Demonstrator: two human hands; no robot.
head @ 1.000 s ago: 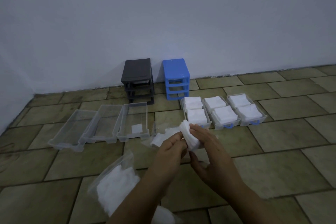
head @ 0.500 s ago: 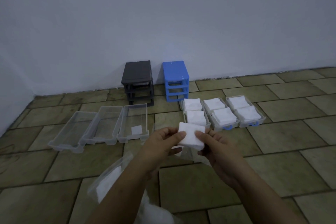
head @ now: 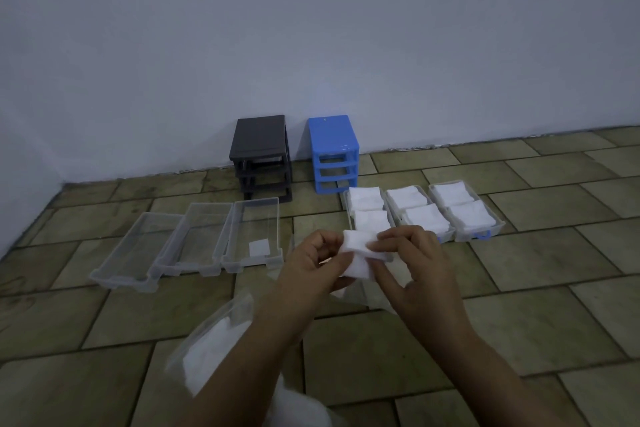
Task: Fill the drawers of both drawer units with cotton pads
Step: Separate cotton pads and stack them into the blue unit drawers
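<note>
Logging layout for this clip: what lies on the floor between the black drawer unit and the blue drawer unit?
Nothing: in the head view, only bare floor tile separates the black drawer unit from the blue drawer unit.

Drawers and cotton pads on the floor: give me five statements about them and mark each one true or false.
1. Both hands hold a wad of cotton pads. True: the left hand and right hand pinch it between them.
2. The three drawers by the blue unit are empty. False: the blue-handled drawers hold white pads.
3. The black unit has its drawers in. False: its slots stand open, and three clear drawers lie on the floor in front.
4. The rightmost clear drawer holds one small pad. True.
5. The two units stand against the wall. True.
</note>
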